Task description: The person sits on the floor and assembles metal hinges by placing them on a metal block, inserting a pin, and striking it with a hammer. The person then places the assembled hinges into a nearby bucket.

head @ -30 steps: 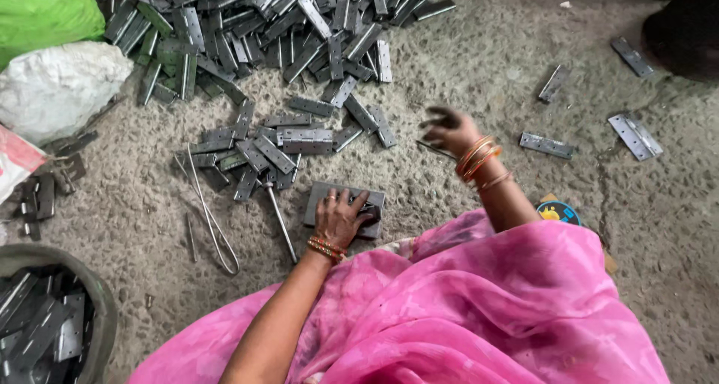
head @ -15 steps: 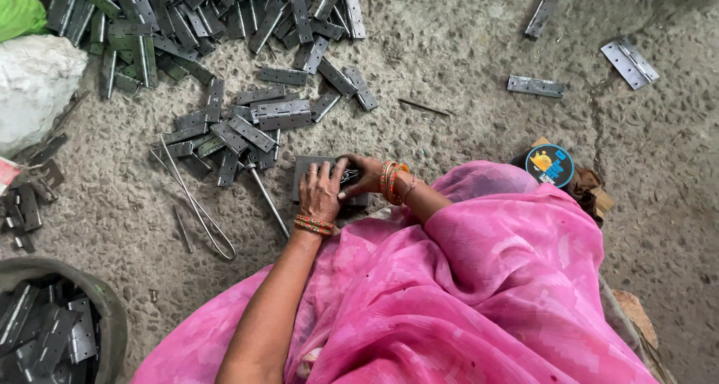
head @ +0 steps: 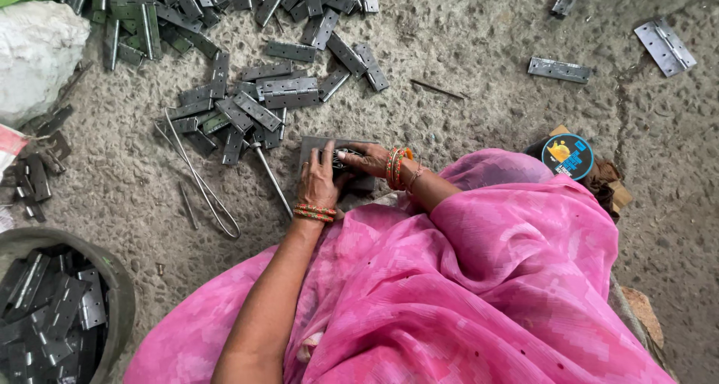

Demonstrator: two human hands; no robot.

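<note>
A grey metal block point(head: 313, 146) lies on the rough concrete floor in front of my pink-draped lap. My left hand point(head: 317, 180) presses down on its near left part, fingers spread. My right hand point(head: 365, 159) comes in from the right and pinches a small dark metal hinge piece point(head: 341, 161) on the block. Both wrists carry orange and red bangles. A big heap of grey metal hinges point(head: 255, 99) is scattered just beyond the block.
A round tub point(head: 120, 294) with several hinges stands at bottom left. A white sack point(head: 37, 54) sits at top left. A bent wire loop point(head: 202, 182) and a thin rod point(head: 271, 176) lie left of the block. Loose hinges point(head: 559, 69) and a round blue tin point(head: 567, 156) lie right.
My right hand drew back from the hinge heap to the block and now holds a piece there. My left hand stayed on the block. The view shifted closer.
</note>
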